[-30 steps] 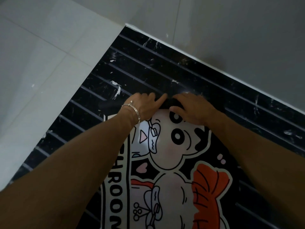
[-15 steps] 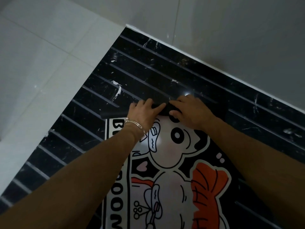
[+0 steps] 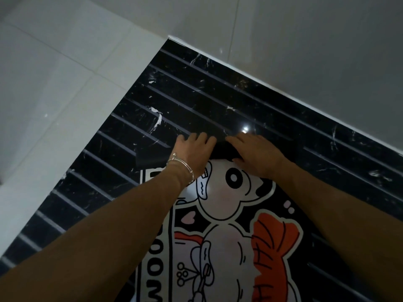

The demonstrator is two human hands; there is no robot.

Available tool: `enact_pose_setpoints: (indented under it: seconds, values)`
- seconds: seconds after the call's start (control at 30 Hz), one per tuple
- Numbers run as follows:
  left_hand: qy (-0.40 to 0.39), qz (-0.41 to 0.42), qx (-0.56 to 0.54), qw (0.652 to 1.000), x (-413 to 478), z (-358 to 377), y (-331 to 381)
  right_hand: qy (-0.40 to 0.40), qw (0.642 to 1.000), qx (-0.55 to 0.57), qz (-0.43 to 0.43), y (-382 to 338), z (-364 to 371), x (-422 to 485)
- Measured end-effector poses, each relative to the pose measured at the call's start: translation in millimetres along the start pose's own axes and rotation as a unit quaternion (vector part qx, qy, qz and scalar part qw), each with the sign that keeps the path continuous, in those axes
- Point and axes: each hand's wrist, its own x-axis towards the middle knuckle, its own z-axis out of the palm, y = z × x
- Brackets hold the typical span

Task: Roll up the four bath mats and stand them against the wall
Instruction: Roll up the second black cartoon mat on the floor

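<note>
Bath mat [image 3: 229, 214] lies print side up on the black striped floor [image 3: 196, 94], its far end turned over into a short dark roll [image 3: 222, 150]. Both hands rest side by side on that roll. Left hand [image 3: 194, 153], with bracelets [image 3: 181, 168] at the wrist, curls its fingers over it. Right hand [image 3: 255, 155] has fingers over the top and thumb tucked beneath. Each grip is closed on the mat.

Dim, soft focus, glare spot on floor [image 3: 245, 128]
</note>
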Motion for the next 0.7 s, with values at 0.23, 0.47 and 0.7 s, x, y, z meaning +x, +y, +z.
enact_pose_setpoints:
  seconds: [0.23, 0.47, 0.7]
  values:
    - [-0.045, 0.034, 0.038, 0.998, -8, 10, 16, -0.027, 0.998, 0.049, 0.020, -10, 11, -10]
    - [-0.076, 0.021, -0.118, 0.990, -19, 9, 4, -0.027, 0.997, 0.058, 0.040, -15, 14, -14]
    - [-0.155, 0.048, -0.074, 0.984, -10, -13, 7, -0.073, 0.995, 0.040, 0.054, -23, 11, -18]
